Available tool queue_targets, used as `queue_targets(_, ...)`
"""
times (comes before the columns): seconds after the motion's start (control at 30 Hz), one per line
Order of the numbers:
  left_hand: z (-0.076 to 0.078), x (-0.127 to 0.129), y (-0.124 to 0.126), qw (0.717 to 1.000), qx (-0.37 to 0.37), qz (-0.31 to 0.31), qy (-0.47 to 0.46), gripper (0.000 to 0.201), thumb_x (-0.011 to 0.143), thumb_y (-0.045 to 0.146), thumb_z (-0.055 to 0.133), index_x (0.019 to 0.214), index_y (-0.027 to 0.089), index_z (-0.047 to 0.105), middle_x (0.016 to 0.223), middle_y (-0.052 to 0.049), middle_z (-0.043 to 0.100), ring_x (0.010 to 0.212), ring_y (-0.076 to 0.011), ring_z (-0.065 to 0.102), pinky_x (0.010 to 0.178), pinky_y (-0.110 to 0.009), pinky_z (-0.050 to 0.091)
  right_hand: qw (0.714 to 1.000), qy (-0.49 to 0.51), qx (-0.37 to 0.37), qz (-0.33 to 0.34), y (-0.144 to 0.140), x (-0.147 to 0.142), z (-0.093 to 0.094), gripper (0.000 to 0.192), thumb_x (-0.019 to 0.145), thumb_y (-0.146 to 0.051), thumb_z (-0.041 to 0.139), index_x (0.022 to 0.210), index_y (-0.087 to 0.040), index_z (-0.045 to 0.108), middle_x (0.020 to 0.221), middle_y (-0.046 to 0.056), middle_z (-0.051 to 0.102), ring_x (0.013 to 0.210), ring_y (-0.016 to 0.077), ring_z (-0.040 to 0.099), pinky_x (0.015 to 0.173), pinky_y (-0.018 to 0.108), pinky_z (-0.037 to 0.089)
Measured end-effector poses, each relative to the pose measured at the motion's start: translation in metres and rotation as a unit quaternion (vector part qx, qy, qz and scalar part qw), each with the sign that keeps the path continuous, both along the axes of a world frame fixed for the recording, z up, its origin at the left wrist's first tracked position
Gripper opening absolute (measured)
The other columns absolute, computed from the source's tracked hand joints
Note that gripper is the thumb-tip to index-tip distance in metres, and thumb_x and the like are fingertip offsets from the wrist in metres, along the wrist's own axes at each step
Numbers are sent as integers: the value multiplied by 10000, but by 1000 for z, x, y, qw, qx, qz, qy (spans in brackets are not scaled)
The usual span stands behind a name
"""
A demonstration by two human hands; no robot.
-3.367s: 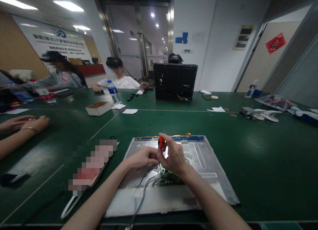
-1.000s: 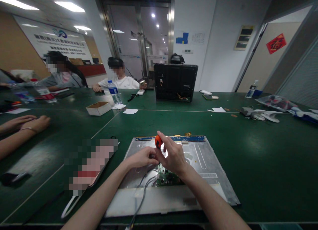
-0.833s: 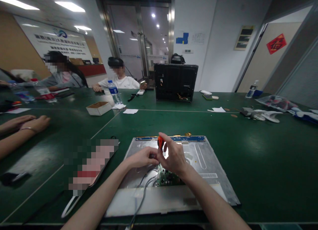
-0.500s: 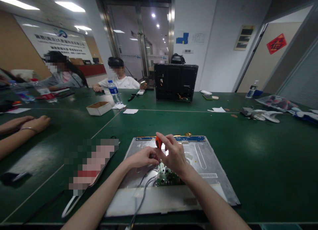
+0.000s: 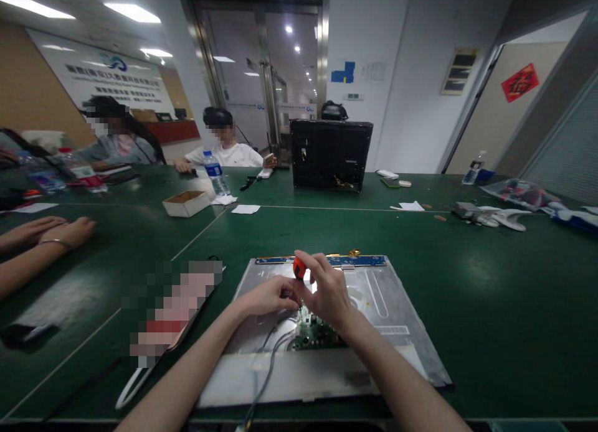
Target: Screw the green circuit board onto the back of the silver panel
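The right hand [image 5: 329,292] pinches the orange-handled screwdriver [image 5: 298,269] near its top, fingers curled round the grip so the tool stands almost upright, tip down over the small green circuit board [image 5: 314,334]; holding it high on the handle looks suited to twirling it with the fingertips. The left hand [image 5: 267,296] is closed in beside it, fingertips pressed to the lower shaft, seemingly to steady the tip, though the exact contact point is hidden behind the right hand. The board sits on the flat silver metal back panel [image 5: 397,320] of a display, which lies face down on the dark green counter [image 5: 490,282] right in front of the person, within easy reach of both arms. Grey cables [image 5: 268,357] trail from the board toward the near edge. A narrow blue strip board [image 5: 355,260] runs along the panel's far edge. To the left a co-worker's bare forearms [image 5: 28,251] rest on the counter, well apart. Farther off stand an open cardboard box [image 5: 185,203], a clear water bottle [image 5: 215,172] and an upright black monitor housing [image 5: 329,155].
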State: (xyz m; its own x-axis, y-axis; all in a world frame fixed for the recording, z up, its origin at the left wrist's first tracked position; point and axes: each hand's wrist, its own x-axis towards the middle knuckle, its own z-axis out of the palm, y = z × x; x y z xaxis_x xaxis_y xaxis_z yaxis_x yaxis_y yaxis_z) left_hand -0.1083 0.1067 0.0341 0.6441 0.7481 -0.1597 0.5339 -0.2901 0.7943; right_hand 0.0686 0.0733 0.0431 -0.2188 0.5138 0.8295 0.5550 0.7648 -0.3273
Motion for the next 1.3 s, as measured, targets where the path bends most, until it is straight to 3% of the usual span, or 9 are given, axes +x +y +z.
queue_targets(0.27, -1, -2, 3, 1000, 0, -16, -4, 138, 684, 276, 642, 701, 148, 592, 652, 29, 532, 644, -144, 486, 607, -238, 381, 1000, 0, 16, 11, -1, -2, 0, 601, 847, -196, 478, 1419, -202, 293, 897, 41, 610, 611, 130, 560, 535, 235, 475)
queue_targets(0.63, 2, 0, 0, 1000, -9, -2, 9, 102, 661, 235, 637, 716, 149, 626, 677, 14, 579, 664, -152, 518, 619, -240, 402, 1000, 12, -3, -4, 1, 0, 0, 412, 885, -282, 534, 1279, -235, 425, 888, 20, 601, 599, 117, 543, 492, 216, 421)
queue_targets(0.93, -1, -1, 2, 999, -9, -19, -24, 133, 671, 270, 649, 725, 153, 615, 644, 35, 537, 622, -130, 470, 581, -224, 368, 1000, 14, -1, 4, -2, -1, 1, 547, 847, -199, 489, 1373, -184, 340, 854, 35, 646, 577, 127, 576, 564, 242, 499)
queue_targets(1.3, 1, 0, 1, 1000, 7, -1, 15, 123, 664, 263, 650, 708, 149, 637, 681, 8, 589, 681, -162, 525, 639, -249, 409, 1000, -2, -7, -11, 0, 0, 1, 478, 896, -281, 504, 1357, -209, 399, 888, 37, 603, 606, 119, 560, 504, 220, 450)
